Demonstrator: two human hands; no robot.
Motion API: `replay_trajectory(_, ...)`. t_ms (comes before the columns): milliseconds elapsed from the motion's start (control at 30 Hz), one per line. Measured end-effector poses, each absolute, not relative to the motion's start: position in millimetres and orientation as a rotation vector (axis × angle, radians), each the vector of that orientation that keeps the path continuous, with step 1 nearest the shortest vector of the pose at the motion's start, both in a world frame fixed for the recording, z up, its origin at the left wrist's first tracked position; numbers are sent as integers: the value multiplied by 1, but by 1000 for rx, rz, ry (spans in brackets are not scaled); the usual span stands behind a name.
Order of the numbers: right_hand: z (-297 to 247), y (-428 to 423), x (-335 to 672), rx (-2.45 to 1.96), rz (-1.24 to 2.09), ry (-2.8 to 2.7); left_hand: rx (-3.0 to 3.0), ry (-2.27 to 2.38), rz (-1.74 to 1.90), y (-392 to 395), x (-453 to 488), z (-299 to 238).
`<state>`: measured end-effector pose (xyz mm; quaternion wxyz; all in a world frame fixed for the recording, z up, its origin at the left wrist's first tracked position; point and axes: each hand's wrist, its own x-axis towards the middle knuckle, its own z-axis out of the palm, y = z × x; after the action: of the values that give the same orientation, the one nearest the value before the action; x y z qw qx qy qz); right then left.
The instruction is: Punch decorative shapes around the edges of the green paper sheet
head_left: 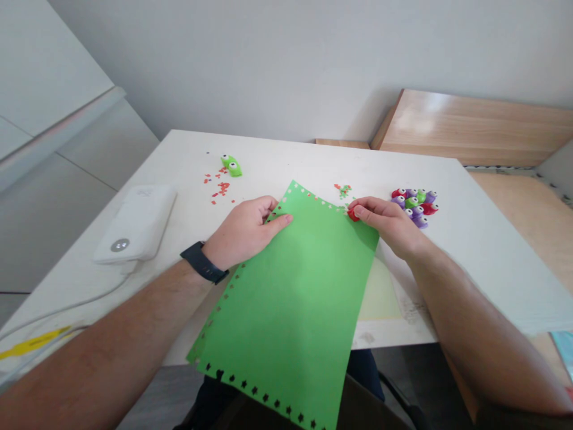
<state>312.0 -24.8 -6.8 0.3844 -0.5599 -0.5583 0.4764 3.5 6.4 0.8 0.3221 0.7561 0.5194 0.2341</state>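
Note:
A green sheet of paper (304, 280) is held tilted over the table's front edge. Small star- and flower-like holes run along its far, left and near edges. My left hand (248, 230) grips the sheet near its far left corner, thumb on top and fingers underneath. Between the fingers of my right hand (388, 221) is a small red paper punch (353, 214), placed at the sheet's far edge near the right corner. Part of the punch is hidden by my fingertips.
Green punches (231, 165) with eye-like knobs lie at the far left, beside red paper bits (222, 189). More punches (414, 206) cluster right of my right hand. Red and green bits (344, 190) lie beyond the sheet. A white power bank (138, 221) with a cable sits left.

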Motion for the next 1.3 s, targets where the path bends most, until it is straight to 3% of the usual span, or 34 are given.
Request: replay_trajectory(1300,-4,-27,313,-1440,1109,-1653,1977,1306,600,6,1,0)
